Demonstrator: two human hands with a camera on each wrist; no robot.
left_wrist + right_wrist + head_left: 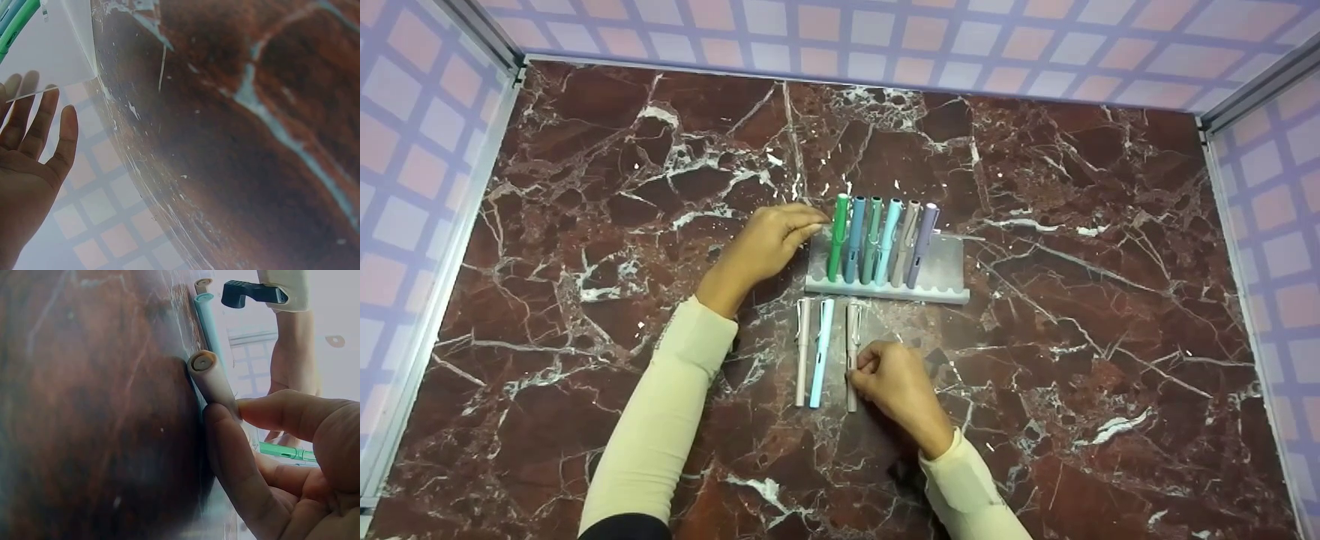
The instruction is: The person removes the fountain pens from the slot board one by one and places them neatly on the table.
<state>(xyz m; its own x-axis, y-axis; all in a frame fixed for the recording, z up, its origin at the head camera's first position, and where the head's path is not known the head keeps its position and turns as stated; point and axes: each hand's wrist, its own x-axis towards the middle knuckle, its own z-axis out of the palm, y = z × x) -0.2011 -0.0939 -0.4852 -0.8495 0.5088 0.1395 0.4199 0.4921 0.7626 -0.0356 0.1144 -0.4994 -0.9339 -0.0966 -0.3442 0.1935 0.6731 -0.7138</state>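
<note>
My right hand (896,382) pinches a taupe fountain pen (852,322) between thumb and fingers, low on the barrel; the pen lies on the table. In the right wrist view, its round end (203,361) points at the camera. Left of it lie a light blue pen (821,352) and a beige pen (802,352). My left hand (772,238) holds the left edge of a clear pen stand (949,262). In the left wrist view, some fingertips show through the clear panel (56,50); the thumb is hidden. Several pens lean in the stand, from a green pen (838,236) to a purple pen (924,244).
Free notches show at the stand's right end, beside the purple pen. The dark red marbled table (1072,315) spreads all around. Checkered panels (885,41) wall off the back and both sides.
</note>
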